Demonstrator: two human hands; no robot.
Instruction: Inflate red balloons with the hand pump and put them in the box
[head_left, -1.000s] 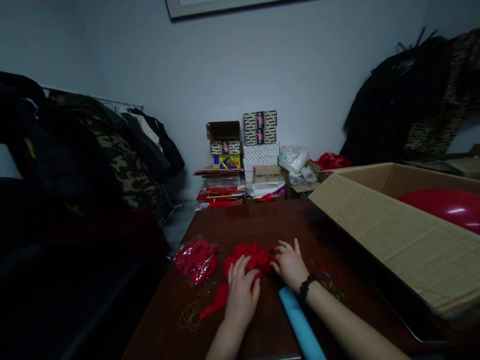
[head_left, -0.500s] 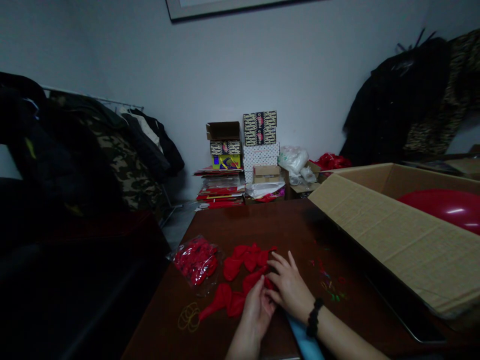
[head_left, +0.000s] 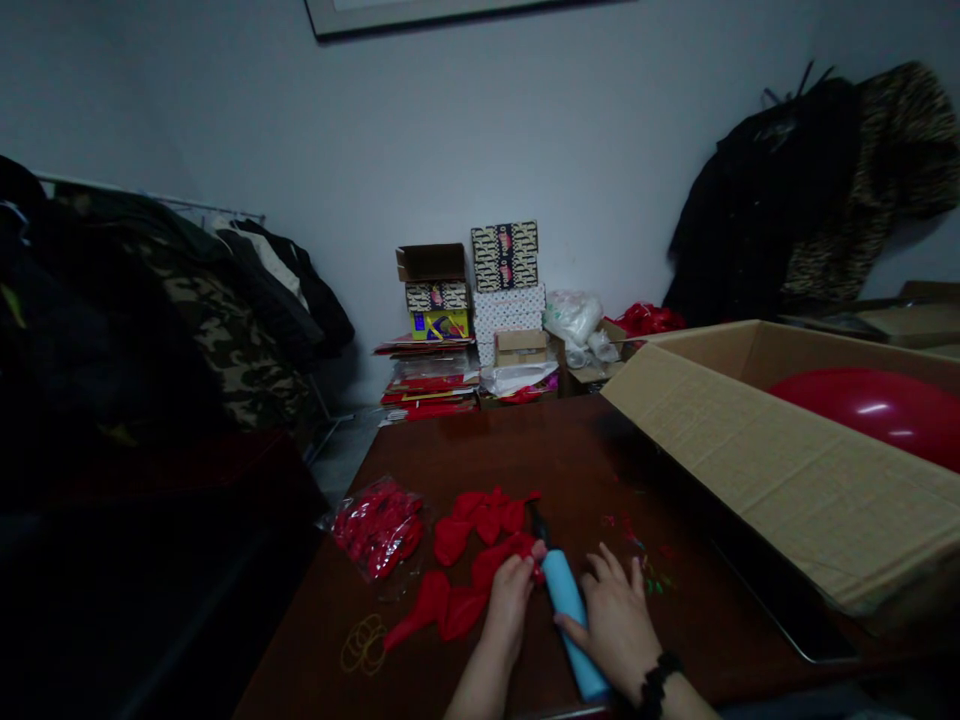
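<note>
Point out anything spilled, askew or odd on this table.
Small coloured bits lie scattered loose on the dark table, just beyond the right hand. The uninflated red balloons by the left hand are strewn about rather than kept in the bag. Nothing looks damaged.

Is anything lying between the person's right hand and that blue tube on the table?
Nothing visible does. The right hand already rests against the blue pump. The left hand touches a red balloon on the pump's other side.

glossy dark wood table (head_left: 480, 450); matt corrugated cardboard box (head_left: 757, 460); smooth blue plastic pump (head_left: 570, 620).
</note>
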